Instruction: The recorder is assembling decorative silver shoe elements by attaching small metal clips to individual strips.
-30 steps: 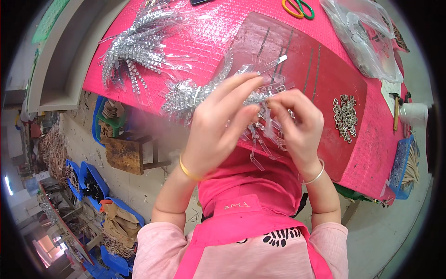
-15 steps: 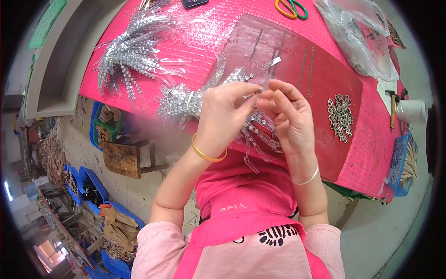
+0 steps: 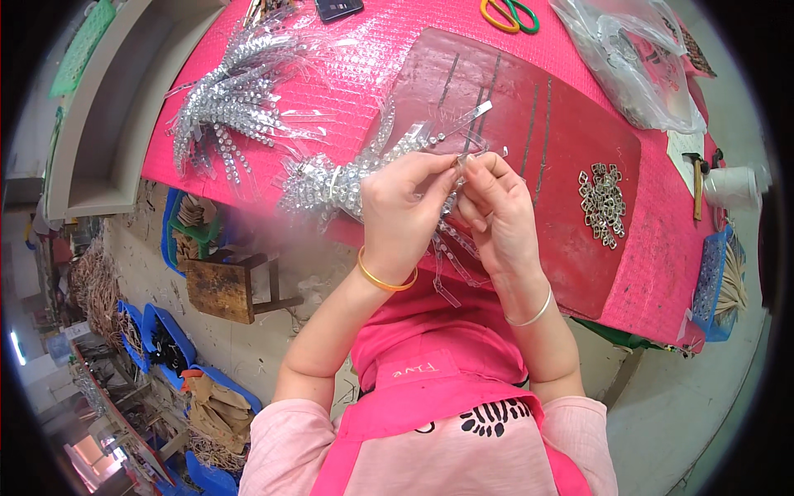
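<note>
My left hand [image 3: 404, 202] is closed in a pinch on what looks like a small metal buckle, mostly covered by the fingertips. Against it, my right hand [image 3: 502, 207] pinches a thin clear strap whose tip pokes out past the fingers. Both hands meet over a bundle of rhinestone straps [image 3: 310, 188], gathered by a white band, with loose ends hanging off the table's near edge. To the right of the hands, a pile of small silver buckles [image 3: 604, 207] lies on the dark red mat [image 3: 579, 277].
Another heap of rhinestone straps [image 3: 223, 99] lies at the far left of the pink tabletop [image 3: 385, 62]. Scissors [image 3: 510, 15] and a clear plastic bag [image 3: 620, 70] are at the back. A hammer [image 3: 697, 186] and a white thread spool [image 3: 730, 188] sit right; a wooden stool [image 3: 219, 289] stands below left.
My right hand has moved in against my left fingertips, and its fingers have closed on the strap. My left hand stays nearly in place.
</note>
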The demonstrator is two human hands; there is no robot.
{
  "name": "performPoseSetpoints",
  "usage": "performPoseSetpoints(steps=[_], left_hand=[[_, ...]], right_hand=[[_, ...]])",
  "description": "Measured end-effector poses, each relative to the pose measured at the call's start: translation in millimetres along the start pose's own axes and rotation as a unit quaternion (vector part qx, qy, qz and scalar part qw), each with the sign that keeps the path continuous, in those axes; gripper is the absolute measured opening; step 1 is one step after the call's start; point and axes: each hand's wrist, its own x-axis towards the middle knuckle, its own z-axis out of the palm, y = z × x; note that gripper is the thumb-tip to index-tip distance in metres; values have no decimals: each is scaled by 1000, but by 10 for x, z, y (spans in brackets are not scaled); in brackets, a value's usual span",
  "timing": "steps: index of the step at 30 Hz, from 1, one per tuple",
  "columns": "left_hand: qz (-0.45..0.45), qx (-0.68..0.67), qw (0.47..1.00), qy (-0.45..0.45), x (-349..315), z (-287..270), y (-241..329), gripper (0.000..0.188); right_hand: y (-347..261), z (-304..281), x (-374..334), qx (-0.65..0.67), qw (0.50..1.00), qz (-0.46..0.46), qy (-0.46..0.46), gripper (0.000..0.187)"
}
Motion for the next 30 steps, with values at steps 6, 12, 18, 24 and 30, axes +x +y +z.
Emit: performPoseSetpoints(steps=[6,12,18,24,30], left_hand=[[114,41,992,40,-13,-3,-50,11],[173,52,982,55,-17,-14,-60,12],[206,64,976,-32,-3,-73,-31,13],[211,94,962,-149,4,-251,-28,10],[278,190,890,-306,56,-295,22,14]], right_hand=[[-100,-95,46,-70,994,41,-75,15],[-177,-106,58,-106,988,63,-97,17],[-70,17,38,-99,994,-54,8,11],[-152,-224,75,-148,989,-11,-24,8],[-582,-612,1064,-717,584,-378,-44,15]])
